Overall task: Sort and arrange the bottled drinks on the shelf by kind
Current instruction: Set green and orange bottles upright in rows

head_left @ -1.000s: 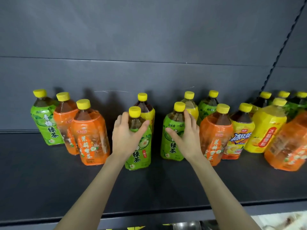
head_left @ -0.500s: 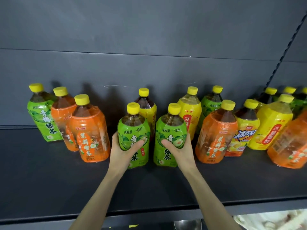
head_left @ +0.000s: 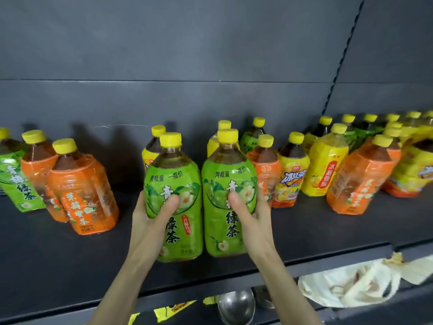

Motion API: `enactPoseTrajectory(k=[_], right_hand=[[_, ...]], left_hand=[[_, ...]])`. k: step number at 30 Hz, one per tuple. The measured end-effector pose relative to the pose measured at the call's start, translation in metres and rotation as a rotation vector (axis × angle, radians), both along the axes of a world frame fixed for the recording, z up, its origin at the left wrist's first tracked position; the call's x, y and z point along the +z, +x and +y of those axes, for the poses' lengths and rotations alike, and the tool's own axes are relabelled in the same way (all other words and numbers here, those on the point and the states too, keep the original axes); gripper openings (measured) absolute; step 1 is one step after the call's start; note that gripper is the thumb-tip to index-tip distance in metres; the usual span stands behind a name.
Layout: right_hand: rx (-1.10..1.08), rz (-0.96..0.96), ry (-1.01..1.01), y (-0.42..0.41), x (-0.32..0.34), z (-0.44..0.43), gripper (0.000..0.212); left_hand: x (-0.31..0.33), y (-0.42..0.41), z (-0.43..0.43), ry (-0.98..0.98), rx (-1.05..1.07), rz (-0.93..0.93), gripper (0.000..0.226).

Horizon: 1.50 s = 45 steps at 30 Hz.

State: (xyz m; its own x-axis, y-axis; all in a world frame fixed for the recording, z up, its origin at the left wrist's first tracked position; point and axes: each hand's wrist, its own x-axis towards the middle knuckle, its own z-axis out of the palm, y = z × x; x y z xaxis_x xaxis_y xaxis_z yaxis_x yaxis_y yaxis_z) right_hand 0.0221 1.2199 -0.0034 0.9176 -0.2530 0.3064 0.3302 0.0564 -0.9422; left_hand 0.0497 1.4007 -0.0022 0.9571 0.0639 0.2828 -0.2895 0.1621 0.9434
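Head view: two bare hands each hold a green tea bottle near the front of the dark shelf [head_left: 58, 266]. The left hand [head_left: 150, 221] wraps the left green bottle [head_left: 174, 198] from its outer side, thumb pressed across the front of the label, its grip closed around the bottle's body. The right hand [head_left: 250, 219] does the same on the right green bottle [head_left: 228, 193], thumb on the label, fingers curled behind. The two bottles stand upright and almost touch, side by side, both with yellow caps; whether their bases rest on the shelf or are lifted just off it cannot be told.

To the left stand two orange-labelled bottles [head_left: 82, 191], tilted in the wide-angle picture, with another green bottle [head_left: 16, 181] at the far left edge. Behind the held pair are yellow-labelled bottles [head_left: 150, 153], partly hidden. To the right stands a mixed group: an orange bottle [head_left: 267, 174] just beside the right hand, a yellow iced-tea bottle [head_left: 290, 177], a plain yellow bottle [head_left: 325, 167], another orange bottle [head_left: 360, 181] and more green and yellow ones crowded toward the back wall
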Motion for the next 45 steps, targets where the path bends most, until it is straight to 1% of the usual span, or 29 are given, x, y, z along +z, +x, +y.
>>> enactPoseTrajectory(k=[2,3,4,5,6,8,9,11,12,14,15,17,18,20,21,24,27,29,31,34,37,40,43,45], right_hand=[[-0.033,-0.043,0.007,-0.014,0.002,-0.025,0.036],[-0.063,-0.048,0.008,-0.023,0.004,-0.039,0.031],[-0.089,-0.052,0.003,-0.034,0.004,-0.056,0.037],[-0.109,-0.054,0.003,-0.044,0.004,-0.073,0.047],[-0.122,-0.046,0.006,-0.055,0.002,-0.09,0.05],[-0.16,-0.032,-0.034,-0.08,-0.003,-0.136,0.035],[-0.176,-0.027,-0.041,-0.084,-0.006,-0.147,0.041],[-0.202,-0.004,-0.072,-0.108,-0.008,-0.195,0.075],[-0.214,0.009,-0.074,-0.118,-0.008,-0.215,0.075],[-0.248,0.009,-0.079,-0.135,-0.006,-0.253,0.04],[-0.269,0.017,-0.08,-0.141,-0.006,-0.269,0.03],[-0.305,0.027,-0.092,-0.151,-0.003,-0.298,0.026],[-0.317,0.021,-0.087,-0.153,-0.001,-0.311,0.024],[-0.339,0.015,-0.075,-0.151,0.0,-0.337,0.022],[-0.35,0.019,-0.069,-0.148,0.0,-0.35,0.026],[-0.4,0.027,-0.087,-0.137,-0.003,-0.383,0.05],[-0.46,0.027,-0.119,-0.117,-0.005,-0.419,0.062],[-0.484,0.043,-0.134,-0.103,-0.005,-0.443,0.062],[-0.479,0.06,-0.137,-0.09,-0.006,-0.469,0.06],[-0.489,0.048,-0.145,-0.072,-0.013,-0.499,0.068],[-0.423,0.063,-0.156,-0.058,-0.02,-0.523,0.064],[-0.353,0.074,-0.188,-0.045,-0.029,-0.544,0.065],[-0.276,0.072,-0.209,-0.035,-0.037,-0.562,0.052],[-0.227,0.071,-0.239,-0.032,-0.04,-0.572,0.048]], left_hand=[[0.01,-0.014,-0.025,0.014,-0.042,-0.021,0.054],[0.014,-0.021,-0.039,0.029,-0.052,-0.027,0.056],[0.016,-0.029,-0.055,0.043,-0.056,-0.031,0.058],[0.016,-0.038,-0.072,0.053,-0.059,-0.031,0.059],[0.015,-0.047,-0.09,0.059,-0.063,-0.033,0.059],[0.009,-0.068,-0.136,0.032,-0.081,-0.02,0.058],[0.005,-0.073,-0.147,0.022,-0.09,-0.015,0.059],[-0.002,-0.093,-0.197,0.005,-0.121,-0.012,0.061],[-0.004,-0.102,-0.22,0.006,-0.136,-0.011,0.061],[-0.004,-0.115,-0.26,0.001,-0.154,0.008,0.057],[-0.002,-0.118,-0.277,0.003,-0.16,0.013,0.053],[0.001,-0.12,-0.31,0.001,-0.176,0.012,0.051],[0.002,-0.119,-0.324,0.004,-0.184,0.015,0.053],[0.004,-0.115,-0.351,0.01,-0.198,0.024,0.057],[0.004,-0.11,-0.364,0.016,-0.202,0.019,0.058],[0.004,-0.095,-0.403,0.047,-0.203,-0.014,0.062],[0.0,-0.076,-0.445,0.065,-0.175,-0.036,0.049],[-0.002,-0.063,-0.471,0.088,-0.148,-0.046,0.045],[-0.007,-0.052,-0.495,0.124,-0.104,-0.054,0.049],[-0.016,-0.036,-0.524,0.176,-0.053,-0.028,0.058],[-0.028,-0.027,-0.547,0.206,-0.004,-0.018,0.061],[-0.038,-0.022,-0.562,0.211,0.062,-0.027,0.065],[-0.046,-0.024,-0.576,0.201,0.148,-0.034,0.072],[-0.047,-0.028,-0.586,0.199,0.209,-0.029,0.077]])
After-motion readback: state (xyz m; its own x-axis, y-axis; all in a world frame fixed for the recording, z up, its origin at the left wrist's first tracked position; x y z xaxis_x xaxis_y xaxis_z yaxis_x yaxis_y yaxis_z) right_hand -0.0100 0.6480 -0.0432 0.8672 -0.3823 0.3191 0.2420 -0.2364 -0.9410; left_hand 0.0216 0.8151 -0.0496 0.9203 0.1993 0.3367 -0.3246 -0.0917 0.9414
